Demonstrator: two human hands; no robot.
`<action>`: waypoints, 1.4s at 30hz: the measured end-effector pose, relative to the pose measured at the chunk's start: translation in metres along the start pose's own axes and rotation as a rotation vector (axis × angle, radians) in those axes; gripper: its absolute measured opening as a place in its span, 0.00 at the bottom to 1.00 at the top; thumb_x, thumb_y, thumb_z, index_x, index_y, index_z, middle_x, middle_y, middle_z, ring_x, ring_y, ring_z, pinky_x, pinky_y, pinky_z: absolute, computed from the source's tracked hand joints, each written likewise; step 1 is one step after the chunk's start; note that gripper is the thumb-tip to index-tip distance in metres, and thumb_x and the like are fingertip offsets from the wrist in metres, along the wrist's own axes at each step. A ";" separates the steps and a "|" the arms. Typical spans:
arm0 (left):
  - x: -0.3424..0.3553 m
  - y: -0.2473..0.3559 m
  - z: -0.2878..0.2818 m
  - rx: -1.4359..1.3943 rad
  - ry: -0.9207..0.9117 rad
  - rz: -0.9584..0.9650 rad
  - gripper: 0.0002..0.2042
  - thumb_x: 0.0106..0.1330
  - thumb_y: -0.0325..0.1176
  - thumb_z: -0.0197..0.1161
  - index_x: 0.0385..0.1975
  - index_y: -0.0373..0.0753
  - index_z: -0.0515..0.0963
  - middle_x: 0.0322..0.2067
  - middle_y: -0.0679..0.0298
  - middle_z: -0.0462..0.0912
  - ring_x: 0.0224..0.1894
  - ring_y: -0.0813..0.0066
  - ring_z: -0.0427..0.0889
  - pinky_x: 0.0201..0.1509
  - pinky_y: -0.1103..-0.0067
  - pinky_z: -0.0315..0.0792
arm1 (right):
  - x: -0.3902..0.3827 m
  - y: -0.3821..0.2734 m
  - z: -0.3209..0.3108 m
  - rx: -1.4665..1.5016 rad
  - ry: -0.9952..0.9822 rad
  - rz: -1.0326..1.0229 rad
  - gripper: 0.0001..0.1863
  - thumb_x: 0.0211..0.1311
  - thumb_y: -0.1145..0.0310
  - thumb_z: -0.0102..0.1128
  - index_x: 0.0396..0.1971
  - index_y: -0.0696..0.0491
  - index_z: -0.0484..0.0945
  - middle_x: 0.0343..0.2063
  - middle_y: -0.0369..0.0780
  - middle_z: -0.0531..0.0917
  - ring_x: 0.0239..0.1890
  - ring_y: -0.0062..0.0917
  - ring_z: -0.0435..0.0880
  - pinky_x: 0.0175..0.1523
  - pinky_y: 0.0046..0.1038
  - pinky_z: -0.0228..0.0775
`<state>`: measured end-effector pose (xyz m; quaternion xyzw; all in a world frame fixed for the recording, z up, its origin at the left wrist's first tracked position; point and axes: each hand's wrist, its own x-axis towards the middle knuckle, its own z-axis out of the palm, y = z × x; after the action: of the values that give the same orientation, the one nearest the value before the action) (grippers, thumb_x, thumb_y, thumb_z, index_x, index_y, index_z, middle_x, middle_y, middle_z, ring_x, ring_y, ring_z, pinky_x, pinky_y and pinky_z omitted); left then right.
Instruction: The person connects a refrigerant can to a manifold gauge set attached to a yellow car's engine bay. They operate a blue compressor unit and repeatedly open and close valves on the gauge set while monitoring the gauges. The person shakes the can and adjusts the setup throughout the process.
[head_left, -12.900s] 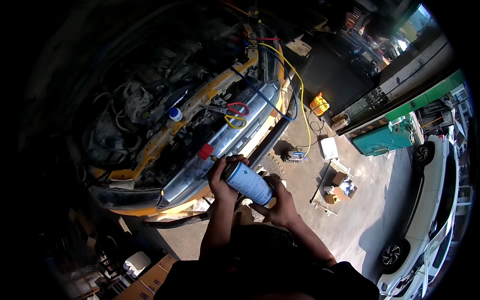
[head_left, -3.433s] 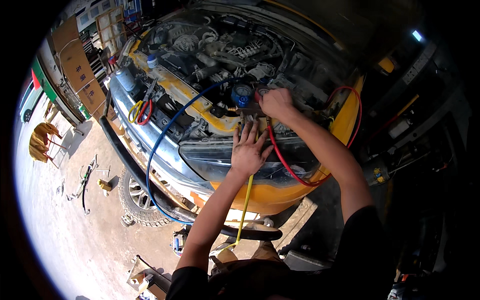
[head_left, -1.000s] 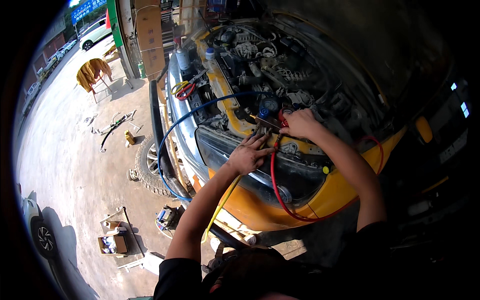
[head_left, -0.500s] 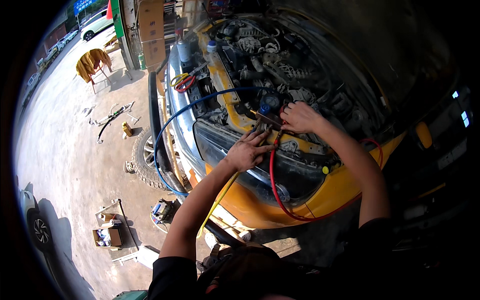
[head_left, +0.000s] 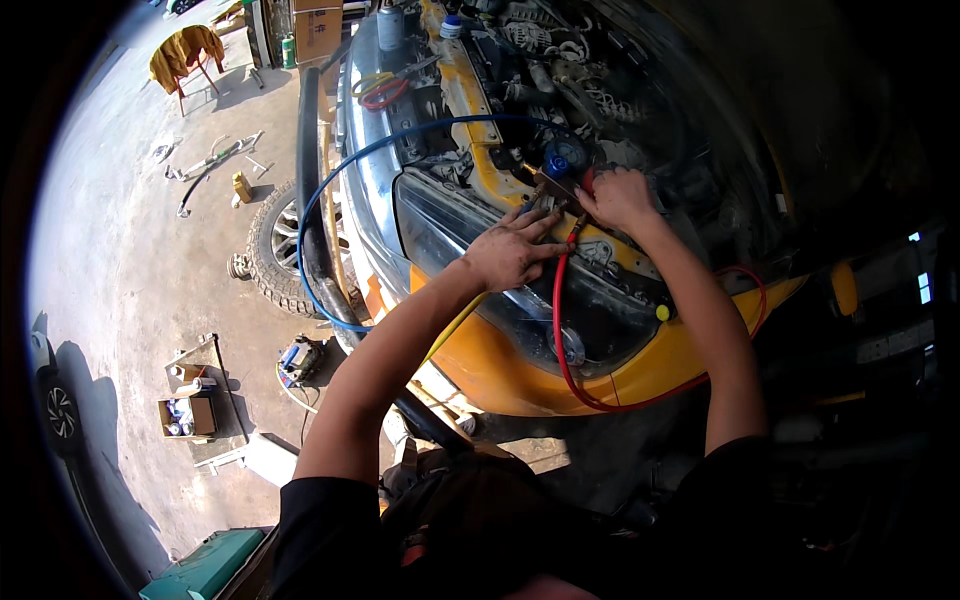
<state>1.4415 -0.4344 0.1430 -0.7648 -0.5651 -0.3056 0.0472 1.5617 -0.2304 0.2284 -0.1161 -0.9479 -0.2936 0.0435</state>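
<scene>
The red hose (head_left: 559,330) appears joined to the gauge set (head_left: 553,188), placed behind the headlight (head_left: 600,335); handwork there appears unfinished; the left hand (head_left: 508,252) is spread beside the red hose; the right hand (head_left: 622,205) is curled at the gauge set, grip hidden. The gauge set shows a blue knob (head_left: 556,166); its dial is dark, unreadable.
</scene>
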 end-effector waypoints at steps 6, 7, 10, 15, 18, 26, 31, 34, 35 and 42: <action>0.001 -0.005 0.007 -0.044 0.067 0.041 0.25 0.51 0.38 0.58 0.54 0.56 0.72 0.61 0.55 0.61 0.63 0.56 0.59 0.67 0.62 0.49 | 0.018 0.032 0.008 0.251 0.195 -0.473 0.16 0.48 0.57 0.58 0.11 0.52 0.71 0.18 0.40 0.74 0.26 0.33 0.76 0.30 0.35 0.67; 0.003 -0.009 0.007 -0.029 0.072 0.034 0.25 0.51 0.39 0.58 0.54 0.56 0.71 0.61 0.55 0.61 0.63 0.56 0.59 0.67 0.62 0.49 | 0.021 0.032 0.009 0.286 0.199 -0.431 0.15 0.47 0.58 0.58 0.11 0.52 0.71 0.17 0.40 0.74 0.24 0.33 0.76 0.29 0.34 0.68; 0.000 -0.007 0.005 -0.067 -0.010 -0.006 0.28 0.51 0.38 0.61 0.57 0.56 0.69 0.64 0.57 0.56 0.65 0.54 0.54 0.68 0.61 0.48 | 0.012 0.015 0.022 0.379 0.237 -0.257 0.12 0.44 0.63 0.57 0.10 0.52 0.72 0.15 0.39 0.74 0.20 0.34 0.76 0.27 0.34 0.68; 0.000 -0.004 0.005 -0.039 0.003 -0.012 0.28 0.51 0.40 0.61 0.56 0.57 0.69 0.63 0.58 0.57 0.64 0.55 0.55 0.67 0.62 0.50 | 0.002 0.004 0.024 0.292 0.169 0.001 0.12 0.46 0.61 0.54 0.11 0.53 0.75 0.15 0.40 0.77 0.20 0.36 0.78 0.25 0.37 0.70; -0.001 -0.004 0.007 -0.037 0.024 -0.025 0.28 0.50 0.40 0.62 0.56 0.58 0.69 0.63 0.58 0.58 0.64 0.55 0.56 0.66 0.62 0.51 | 0.004 -0.002 0.021 0.183 0.018 0.140 0.15 0.48 0.58 0.51 0.13 0.53 0.76 0.17 0.42 0.79 0.22 0.37 0.80 0.27 0.38 0.71; -0.002 -0.002 0.021 0.094 0.015 -0.017 0.25 0.56 0.44 0.58 0.57 0.61 0.68 0.61 0.59 0.61 0.63 0.58 0.59 0.66 0.63 0.50 | 0.004 -0.024 0.002 0.014 -0.278 0.486 0.25 0.56 0.47 0.45 0.25 0.54 0.82 0.26 0.47 0.82 0.31 0.43 0.82 0.36 0.40 0.73; -0.002 -0.009 0.009 0.130 0.001 -0.043 0.26 0.57 0.41 0.56 0.59 0.62 0.64 0.63 0.61 0.58 0.65 0.59 0.55 0.67 0.60 0.48 | 0.012 -0.035 -0.030 0.106 -0.361 0.650 0.27 0.58 0.46 0.41 0.35 0.53 0.81 0.34 0.48 0.82 0.40 0.42 0.81 0.44 0.37 0.72; -0.010 0.012 0.012 0.084 0.099 -0.017 0.29 0.55 0.36 0.57 0.60 0.61 0.62 0.63 0.60 0.57 0.67 0.58 0.52 0.67 0.56 0.48 | -0.007 -0.041 -0.046 0.172 -0.366 0.789 0.32 0.60 0.40 0.38 0.39 0.54 0.79 0.39 0.50 0.80 0.45 0.42 0.78 0.48 0.38 0.70; -0.026 0.026 0.004 0.035 0.054 -0.041 0.31 0.55 0.33 0.58 0.61 0.60 0.59 0.64 0.60 0.56 0.67 0.59 0.53 0.67 0.54 0.45 | -0.025 -0.046 -0.054 0.274 -0.290 0.842 0.34 0.62 0.39 0.35 0.44 0.55 0.77 0.47 0.51 0.76 0.51 0.43 0.74 0.52 0.40 0.66; -0.262 0.108 0.034 -0.200 0.520 -0.734 0.09 0.53 0.21 0.61 0.33 0.38 0.71 0.40 0.55 0.76 0.46 0.55 0.75 0.46 0.68 0.71 | -0.225 -0.193 -0.078 1.313 0.378 0.913 0.16 0.66 0.65 0.48 0.25 0.61 0.75 0.23 0.39 0.78 0.29 0.20 0.75 0.39 0.22 0.68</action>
<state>1.5068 -0.6778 0.0083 -0.4130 -0.7357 -0.5368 0.0020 1.7333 -0.4725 0.1531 -0.3897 -0.7628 0.3527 0.3767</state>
